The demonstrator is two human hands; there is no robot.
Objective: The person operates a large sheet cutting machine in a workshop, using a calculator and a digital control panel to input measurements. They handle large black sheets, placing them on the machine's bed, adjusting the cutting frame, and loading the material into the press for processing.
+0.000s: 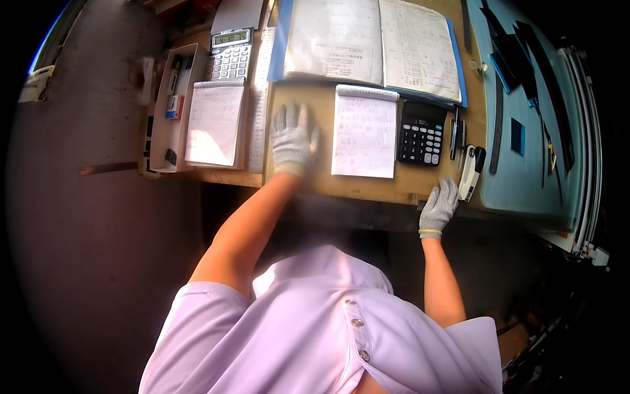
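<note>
My left hand [294, 139], in a grey knit glove, lies flat on the wooden desk [315, 184] with its fingers spread. Just right of it is a notepad [365, 134] with handwriting. My right hand [440, 209], gloved the same way, rests at the desk's front edge with its fingers stretched out and nothing visible in it. Beside its fingertips lies a white and black stapler [470, 173]. A black calculator [421, 134] and some dark pens [457, 134] sit beyond that hand. Behind the notepad an open ledger [335, 39] with a blue cover spreads across the desk.
On the left are a silver calculator [231, 54], a second notepad [215, 125], a long ruler [260, 98] and a shallow box [164, 148] with pens. To the right, a blue-green surface [525, 177] carries dark strips and a small blue piece [518, 136].
</note>
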